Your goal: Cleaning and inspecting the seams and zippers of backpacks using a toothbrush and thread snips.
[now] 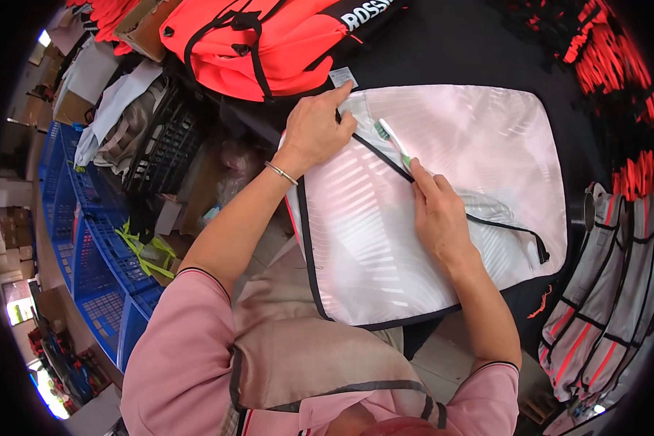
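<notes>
A pale pink and white patterned fabric panel (363, 276), edged in black binding, lies flat in front of me. My right hand (441, 218) grips a white and green toothbrush (394, 139) over its middle, bristle head pointing up and left. A black-edged slit (380, 154) runs diagonally across the panel beneath the brush. My left hand (316, 129) rests at the panel's upper left corner, index finger stretched out and thumb apart from it. The index fingertip reaches a small white label (343, 77); the other fingers are partly curled.
A bright orange-red bag (269, 54) with black cords lies beyond my left hand on the black work surface (458, 47). Blue plastic crates (98, 247) and a black crate (163, 142) stand left. Grey strips with red stripes (599, 283) hang at right, below red cords (618, 69).
</notes>
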`<action>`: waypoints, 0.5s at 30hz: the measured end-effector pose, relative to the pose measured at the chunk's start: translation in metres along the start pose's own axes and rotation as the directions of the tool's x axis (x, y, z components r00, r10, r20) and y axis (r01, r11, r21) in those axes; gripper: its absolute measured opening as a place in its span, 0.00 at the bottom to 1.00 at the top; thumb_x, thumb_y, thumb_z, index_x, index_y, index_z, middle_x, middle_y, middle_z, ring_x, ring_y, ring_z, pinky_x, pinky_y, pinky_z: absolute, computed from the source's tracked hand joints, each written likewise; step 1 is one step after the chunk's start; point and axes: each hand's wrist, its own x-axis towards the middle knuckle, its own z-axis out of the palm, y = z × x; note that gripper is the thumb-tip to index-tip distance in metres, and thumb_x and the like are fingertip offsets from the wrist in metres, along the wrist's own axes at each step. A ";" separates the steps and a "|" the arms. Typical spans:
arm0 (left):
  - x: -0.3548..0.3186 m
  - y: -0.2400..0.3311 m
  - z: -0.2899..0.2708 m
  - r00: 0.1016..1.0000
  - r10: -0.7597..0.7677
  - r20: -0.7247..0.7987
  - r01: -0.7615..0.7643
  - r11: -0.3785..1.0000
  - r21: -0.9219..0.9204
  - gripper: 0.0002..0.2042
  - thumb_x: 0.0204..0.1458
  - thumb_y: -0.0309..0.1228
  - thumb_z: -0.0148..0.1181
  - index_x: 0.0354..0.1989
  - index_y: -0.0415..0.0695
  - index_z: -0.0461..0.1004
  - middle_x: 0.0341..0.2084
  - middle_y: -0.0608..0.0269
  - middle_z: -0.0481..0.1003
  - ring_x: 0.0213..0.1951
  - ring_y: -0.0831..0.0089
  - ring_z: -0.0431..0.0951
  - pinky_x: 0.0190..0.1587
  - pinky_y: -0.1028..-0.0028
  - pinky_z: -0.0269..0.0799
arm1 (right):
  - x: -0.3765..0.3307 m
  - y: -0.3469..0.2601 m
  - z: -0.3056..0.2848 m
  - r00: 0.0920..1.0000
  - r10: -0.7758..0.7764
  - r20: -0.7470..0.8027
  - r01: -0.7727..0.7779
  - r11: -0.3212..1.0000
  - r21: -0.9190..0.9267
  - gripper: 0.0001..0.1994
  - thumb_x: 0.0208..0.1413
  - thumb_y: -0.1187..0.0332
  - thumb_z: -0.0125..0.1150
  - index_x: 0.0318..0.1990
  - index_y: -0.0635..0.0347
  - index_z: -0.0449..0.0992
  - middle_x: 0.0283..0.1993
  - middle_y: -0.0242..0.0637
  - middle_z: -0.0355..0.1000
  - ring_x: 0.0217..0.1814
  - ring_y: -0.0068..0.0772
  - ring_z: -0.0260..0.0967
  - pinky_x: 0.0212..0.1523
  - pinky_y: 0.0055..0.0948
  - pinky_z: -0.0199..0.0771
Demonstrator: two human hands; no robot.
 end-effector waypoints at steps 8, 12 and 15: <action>-0.001 0.005 0.003 1.000 0.012 -0.019 -0.013 0.999 -0.038 0.25 0.45 0.30 0.55 0.54 0.37 0.74 0.38 0.43 0.78 0.39 0.48 0.78 0.48 0.59 0.73 | 0.051 -0.003 0.027 1.000 -0.017 0.026 0.021 0.985 -0.172 0.25 0.53 0.80 0.52 0.62 0.64 0.65 0.36 0.54 0.71 0.31 0.59 0.74 0.32 0.48 0.76; -0.005 -0.001 0.003 1.000 0.011 -0.019 -0.011 1.000 -0.007 0.25 0.44 0.30 0.54 0.53 0.34 0.75 0.38 0.42 0.78 0.41 0.49 0.78 0.51 0.58 0.72 | 0.037 -0.001 0.017 0.995 -0.062 0.076 0.073 0.987 -0.145 0.25 0.53 0.80 0.51 0.61 0.65 0.64 0.34 0.54 0.72 0.30 0.59 0.74 0.32 0.48 0.76; -0.007 0.005 0.000 0.999 0.017 -0.036 -0.018 0.999 -0.039 0.25 0.43 0.30 0.54 0.53 0.34 0.75 0.38 0.42 0.78 0.42 0.49 0.78 0.52 0.58 0.71 | 0.014 -0.007 0.005 0.987 -0.025 0.157 0.051 0.985 -0.163 0.25 0.52 0.80 0.51 0.60 0.65 0.66 0.33 0.54 0.72 0.30 0.59 0.74 0.33 0.49 0.76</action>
